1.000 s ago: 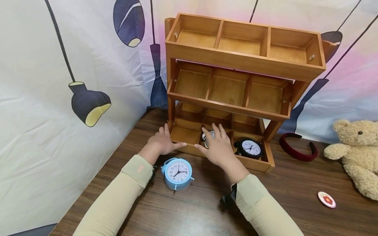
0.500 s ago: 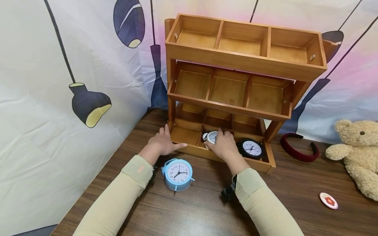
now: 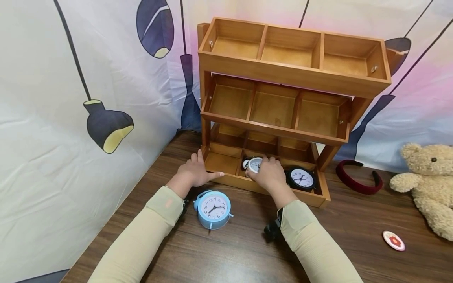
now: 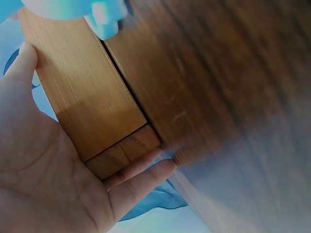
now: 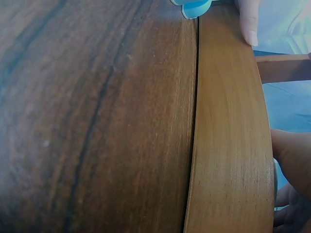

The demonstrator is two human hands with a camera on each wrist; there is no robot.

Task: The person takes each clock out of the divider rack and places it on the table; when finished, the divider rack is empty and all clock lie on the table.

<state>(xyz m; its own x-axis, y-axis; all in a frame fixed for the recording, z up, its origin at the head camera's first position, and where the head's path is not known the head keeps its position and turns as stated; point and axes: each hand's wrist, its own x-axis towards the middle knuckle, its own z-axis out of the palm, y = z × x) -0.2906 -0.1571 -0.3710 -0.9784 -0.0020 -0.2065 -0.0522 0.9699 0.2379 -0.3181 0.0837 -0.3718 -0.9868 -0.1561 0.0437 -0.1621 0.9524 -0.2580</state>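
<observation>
In the head view, my right hand point(image 3: 271, 175) holds a small white alarm clock point(image 3: 254, 164) in the middle compartment of the wooden rack's bottom tray point(image 3: 233, 179). Its fingers bend over the clock's right side, hiding part of the dial. My left hand point(image 3: 192, 171) rests against the tray's front left corner. The thumb lies along the front edge, and the other fingers stretch straight past the end, as the left wrist view shows. A black alarm clock point(image 3: 302, 179) sits in the right compartment. Below the left hand, a light blue alarm clock point(image 3: 214, 209) lies face up on the table.
Two upper tiers of the wooden rack point(image 3: 293, 76) rise above the hands, each split into three compartments. To the right lie a dark red headband point(image 3: 361, 184) and a round flower badge point(image 3: 393, 240). A teddy bear point(image 3: 429, 184) sits at the right edge. Printed cloth point(image 3: 152, 129) hangs behind.
My right hand has moved slightly right and its spread fingers have closed on the white clock, whose dial now shows more. The left hand has stayed on the tray corner.
</observation>
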